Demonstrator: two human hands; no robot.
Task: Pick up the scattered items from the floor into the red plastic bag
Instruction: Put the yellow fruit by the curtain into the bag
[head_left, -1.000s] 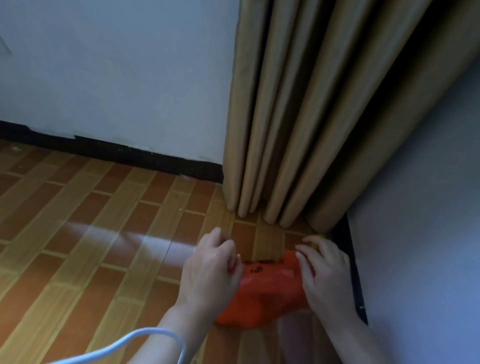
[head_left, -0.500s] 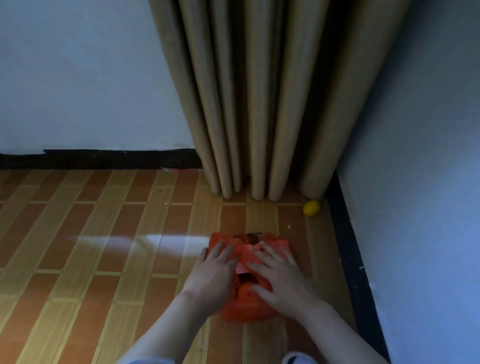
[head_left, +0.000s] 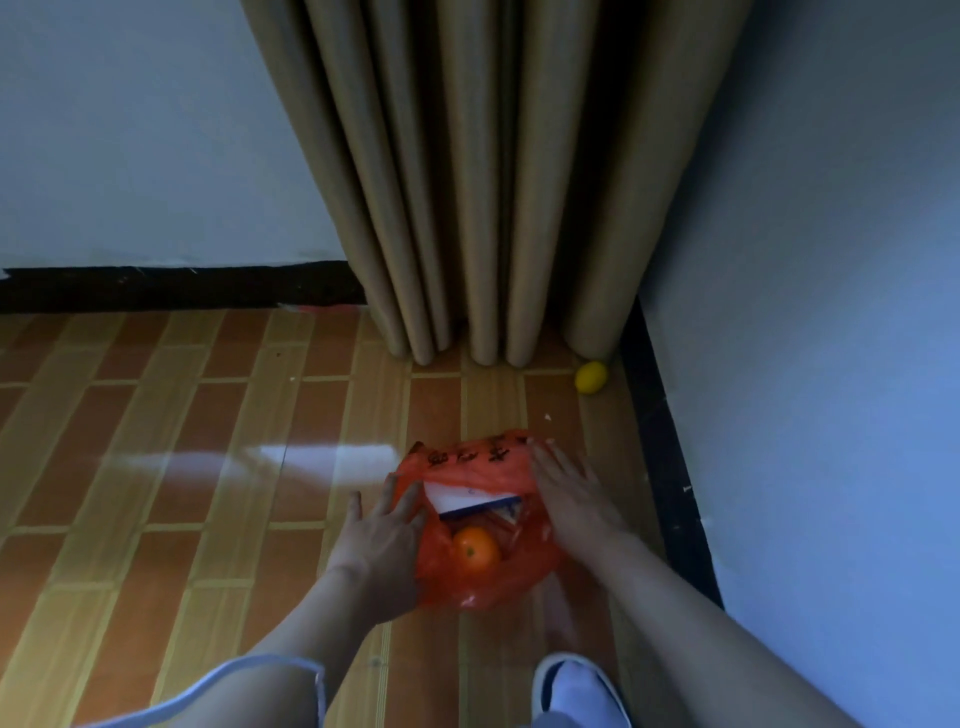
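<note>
Tiled floor (head_left: 156, 467), corner curtain (head_left: 467, 182)
Our open left hand (head_left: 382, 530) and right hand (head_left: 571, 499) spread the thin, slippery red plastic bag (head_left: 483, 582); we judge its rim the best hold

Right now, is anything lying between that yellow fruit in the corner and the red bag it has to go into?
Nothing visible does. The yellow fruit sits by the curtain hem, and only bare floor separates it from the red bag. The left hand and right hand hold the bag's mouth spread open.

Your forearms are bare to the elbows. You wear a pale slipper (head_left: 579, 693) with a darker rim, and what may be a light sleeve or hem (head_left: 218, 686) with piped edging.
</note>
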